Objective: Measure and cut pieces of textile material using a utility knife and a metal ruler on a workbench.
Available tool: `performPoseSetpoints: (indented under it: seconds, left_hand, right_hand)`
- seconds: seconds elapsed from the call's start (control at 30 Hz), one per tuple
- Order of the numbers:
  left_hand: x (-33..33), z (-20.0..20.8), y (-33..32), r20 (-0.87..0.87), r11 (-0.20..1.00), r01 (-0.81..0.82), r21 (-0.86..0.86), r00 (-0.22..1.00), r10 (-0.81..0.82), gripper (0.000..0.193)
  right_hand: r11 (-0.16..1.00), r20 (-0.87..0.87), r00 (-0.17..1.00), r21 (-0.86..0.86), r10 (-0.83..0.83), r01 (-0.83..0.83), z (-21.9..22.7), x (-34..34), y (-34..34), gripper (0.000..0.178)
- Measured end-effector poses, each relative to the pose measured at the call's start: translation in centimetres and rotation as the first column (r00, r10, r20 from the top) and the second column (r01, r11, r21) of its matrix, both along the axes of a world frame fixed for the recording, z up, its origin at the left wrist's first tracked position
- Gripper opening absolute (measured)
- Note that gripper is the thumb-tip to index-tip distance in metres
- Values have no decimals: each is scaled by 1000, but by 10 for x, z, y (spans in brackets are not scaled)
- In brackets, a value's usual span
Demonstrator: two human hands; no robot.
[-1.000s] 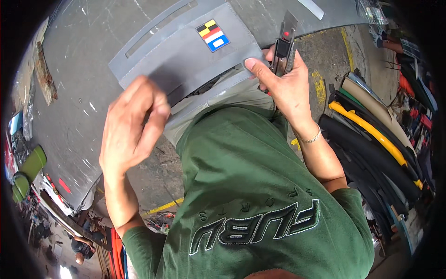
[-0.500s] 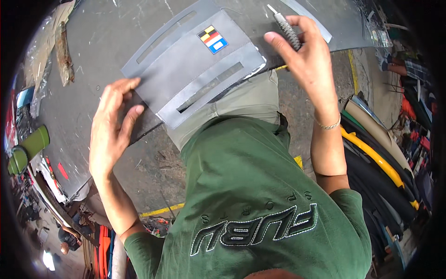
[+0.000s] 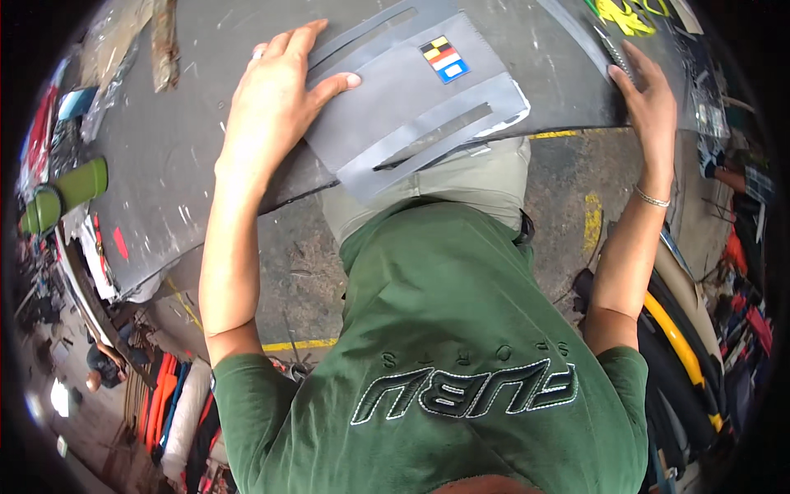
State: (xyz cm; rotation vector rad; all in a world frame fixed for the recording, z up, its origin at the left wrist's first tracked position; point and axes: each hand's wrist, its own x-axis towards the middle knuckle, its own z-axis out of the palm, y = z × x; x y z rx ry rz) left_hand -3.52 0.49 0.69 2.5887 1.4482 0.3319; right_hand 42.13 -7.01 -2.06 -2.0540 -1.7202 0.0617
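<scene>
A grey sheet-material panel [image 3: 395, 95] with stitched seams and two long slots lies over the table edge, its near side overhanging my lap. A small colourful patch [image 3: 445, 59] sits near its right end. My left hand [image 3: 271, 107] rests at the panel's left end, fingers spread and thumb on its surface, holding nothing. Over the table's right part, my right hand [image 3: 654, 95] is closed around a slim grey pen-like tool [image 3: 613, 49] with a textured grip and a narrow tip. The palm and fingers hide the tool's lower part.
The dark table [image 3: 181, 165] carries a pale curved strip [image 3: 572, 25] and bright yellow-green straps [image 3: 623, 15] at the far right. Clear plastic wrapping [image 3: 119, 58] and a green cylinder [image 3: 76, 183] lie at the left. Rolls of material [image 3: 675, 325] stand to my right.
My left hand has moved up and right onto the panel. My right hand has carried the tool rightward, away from the panel. The whole view has shifted, and the yellow-green straps now show.
</scene>
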Motion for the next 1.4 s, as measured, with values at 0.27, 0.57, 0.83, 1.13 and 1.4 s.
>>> performPoseSetpoints:
  seconds: [0.27, 0.57, 0.83, 1.13, 1.4]
  left_hand:
    - [-4, 1, -20, -65, 945, -322, -62, 946, 318, 74]
    - [-22, 16, -34, 86, 899, -406, -165, 902, 423, 49]
    - [-15, 12, -65, 271, 984, 95, -148, 961, -52, 51]
    - [10, -18, -99, 203, 960, 195, -201, 967, -154, 87]
    - [-14, -13, -96, 247, 952, 295, -83, 931, -267, 47]
  right_hand:
    - [944, -280, 920, 263, 273, -200, 50, -89, -4, 38]
    - [546, -702, -651, 679, 288, -491, 108, -211, -70, 49]
    - [314, -565, -824, 778, -30, -545, 131, -230, -43, 93]
    - [629, -797, -174, 571, 578, -528, 83, -212, -60, 65]
    - [975, -814, 557, 48, 163, -215, 52, -157, -72, 15]
